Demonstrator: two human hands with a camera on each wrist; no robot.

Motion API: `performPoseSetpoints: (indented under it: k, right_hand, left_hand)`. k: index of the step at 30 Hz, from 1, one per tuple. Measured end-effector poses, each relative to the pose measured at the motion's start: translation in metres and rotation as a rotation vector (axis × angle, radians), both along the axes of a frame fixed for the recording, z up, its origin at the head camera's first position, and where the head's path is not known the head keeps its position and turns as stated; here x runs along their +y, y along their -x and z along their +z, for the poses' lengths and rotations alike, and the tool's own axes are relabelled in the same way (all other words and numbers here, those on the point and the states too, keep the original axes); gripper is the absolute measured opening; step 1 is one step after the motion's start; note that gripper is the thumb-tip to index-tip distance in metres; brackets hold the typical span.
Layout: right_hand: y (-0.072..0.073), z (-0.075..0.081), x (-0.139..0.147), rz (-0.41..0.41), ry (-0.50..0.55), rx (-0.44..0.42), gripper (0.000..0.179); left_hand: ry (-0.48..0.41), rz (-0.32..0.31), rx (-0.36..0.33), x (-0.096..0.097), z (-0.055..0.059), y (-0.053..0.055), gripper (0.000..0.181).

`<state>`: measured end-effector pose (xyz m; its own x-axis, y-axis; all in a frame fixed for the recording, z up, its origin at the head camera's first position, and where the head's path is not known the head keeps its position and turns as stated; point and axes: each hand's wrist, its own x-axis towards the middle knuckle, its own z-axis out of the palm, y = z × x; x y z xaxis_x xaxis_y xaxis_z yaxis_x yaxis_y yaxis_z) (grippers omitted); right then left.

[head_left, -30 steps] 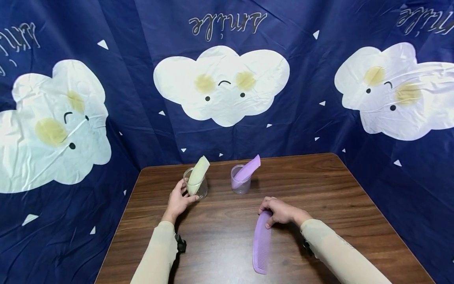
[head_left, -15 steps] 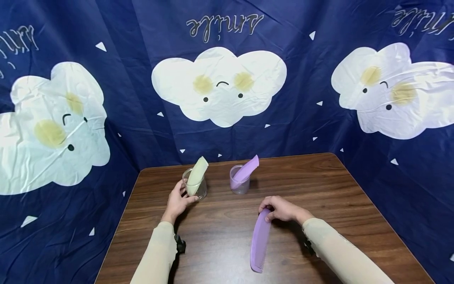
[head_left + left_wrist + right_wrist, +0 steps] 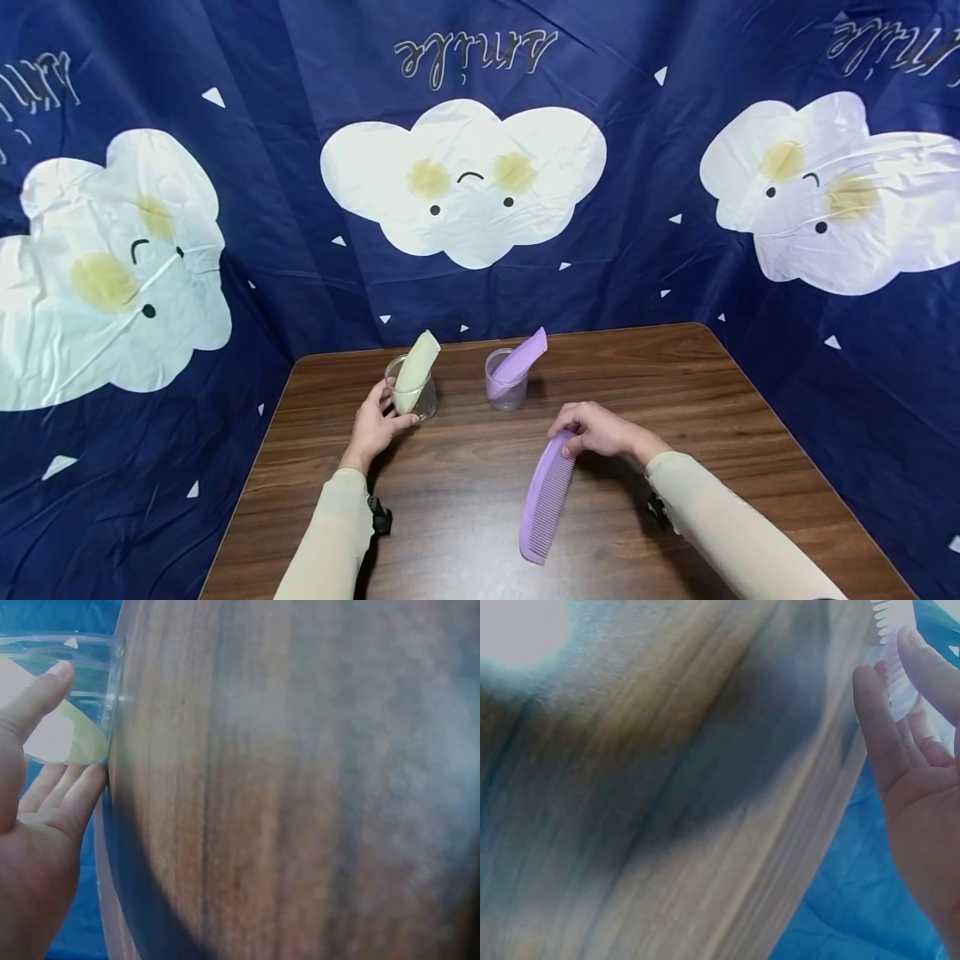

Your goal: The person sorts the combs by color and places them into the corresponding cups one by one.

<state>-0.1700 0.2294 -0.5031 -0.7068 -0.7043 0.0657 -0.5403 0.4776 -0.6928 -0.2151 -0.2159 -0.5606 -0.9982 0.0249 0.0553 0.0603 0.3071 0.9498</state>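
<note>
My left hand (image 3: 375, 423) holds the side of a clear cup (image 3: 427, 403), thumb in front and fingers behind. Inside that cup leans a pale green comb (image 3: 415, 371), its upper end sticking out over the rim. In the left wrist view, the thumb and fingers of the left hand (image 3: 37, 855) lie on either side of the cup. A purple comb (image 3: 546, 504) is pinched at its far end by my right hand (image 3: 596, 431), the teeth facing right. The right wrist view shows the end of this comb (image 3: 901, 697) between thumb and fingers.
To the right of the held cup stands a second clear cup (image 3: 510, 402) with another purple comb (image 3: 517, 364) leaning in it. Both cups are near the back edge of the brown wooden table (image 3: 465, 500). A blue curtain (image 3: 465, 300) with cloud prints hangs behind and at both sides.
The right hand has moved slightly away from me with the purple comb, whose near end has swung to the left. The left hand stays at its cup.
</note>
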Motion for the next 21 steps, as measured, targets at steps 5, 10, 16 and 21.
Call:
performPoseSetpoints:
  k: [5, 10, 16, 21]
  right_hand:
    - [0.001, 0.011, 0.002, -0.026, 0.016, -0.031, 0.032]
    - [0.001, 0.021, 0.002, -0.045, 0.020, -0.044, 0.033]
    - [-0.001, 0.028, 0.000, -0.053, 0.041, -0.065, 0.032]
    - [-0.001, 0.037, -0.002, -0.062, 0.087, -0.109, 0.030]
  left_hand:
    - [0.004, -0.004, -0.003, 0.000, 0.002, 0.001, 0.094]
    - [-0.005, -0.003, -0.003, -0.001, 0.001, 0.000, 0.094]
    - [-0.012, -0.007, -0.014, 0.000, 0.002, -0.001, 0.095]
    - [-0.008, -0.003, -0.006, 0.000, 0.003, -0.002, 0.095]
